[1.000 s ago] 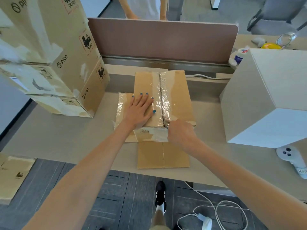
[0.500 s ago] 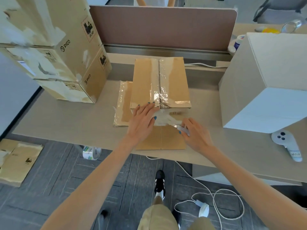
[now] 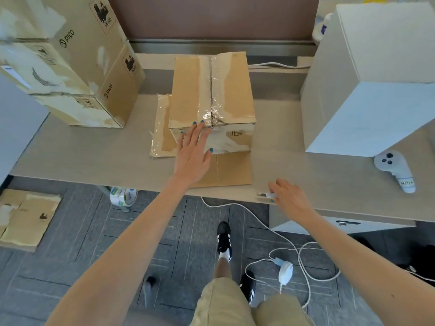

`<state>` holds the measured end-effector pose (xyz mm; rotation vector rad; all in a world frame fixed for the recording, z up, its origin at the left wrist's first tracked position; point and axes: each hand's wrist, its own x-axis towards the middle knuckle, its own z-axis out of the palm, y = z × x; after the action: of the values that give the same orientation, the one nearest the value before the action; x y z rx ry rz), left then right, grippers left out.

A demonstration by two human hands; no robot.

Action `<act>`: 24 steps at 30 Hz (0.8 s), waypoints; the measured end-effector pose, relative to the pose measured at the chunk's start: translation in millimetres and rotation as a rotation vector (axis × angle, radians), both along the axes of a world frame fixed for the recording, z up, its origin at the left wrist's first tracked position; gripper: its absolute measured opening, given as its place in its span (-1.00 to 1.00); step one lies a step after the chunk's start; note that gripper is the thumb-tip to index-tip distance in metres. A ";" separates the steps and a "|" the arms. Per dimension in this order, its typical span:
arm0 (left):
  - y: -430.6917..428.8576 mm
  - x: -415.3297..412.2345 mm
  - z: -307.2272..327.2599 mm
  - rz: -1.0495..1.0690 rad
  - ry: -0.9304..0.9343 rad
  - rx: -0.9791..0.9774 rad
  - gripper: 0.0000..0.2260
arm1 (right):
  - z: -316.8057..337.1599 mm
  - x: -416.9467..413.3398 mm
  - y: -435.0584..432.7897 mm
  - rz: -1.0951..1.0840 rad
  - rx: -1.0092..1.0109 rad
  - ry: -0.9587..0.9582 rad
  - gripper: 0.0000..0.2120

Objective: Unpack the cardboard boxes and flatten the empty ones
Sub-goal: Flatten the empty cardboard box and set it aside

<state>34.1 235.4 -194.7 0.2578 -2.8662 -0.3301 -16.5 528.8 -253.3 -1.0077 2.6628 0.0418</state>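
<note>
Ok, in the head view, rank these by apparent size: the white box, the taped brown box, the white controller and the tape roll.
1. white box
2. taped brown box
3. white controller and tape roll: they look alike, and the roll lies lower, on the floor, so unranked.

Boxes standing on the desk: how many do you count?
4: upper PICO box and lower PICO box stacked left, taped box centre, white box right; others may be hidden.
</note>
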 end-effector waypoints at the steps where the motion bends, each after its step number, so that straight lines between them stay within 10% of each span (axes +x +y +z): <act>1: 0.9 0.0 -0.2 0.006 -0.002 0.006 -0.48 | -2.6 0.1 2.5 -0.009 0.014 0.003 -0.74; 14: 6.0 1.1 -1.1 0.030 -0.018 0.035 -0.47 | -7.6 -1.4 15.9 -0.093 -0.062 0.057 -0.75; 24: -3.4 -26.4 20.6 0.108 0.038 -0.078 -0.71 | 76.3 -28.5 -77.0 -0.099 -0.515 0.153 -0.83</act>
<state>7.6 232.0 -174.2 0.3858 -2.8071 -0.2007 -45.0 451.7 -177.0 -1.0422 2.9306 -0.6412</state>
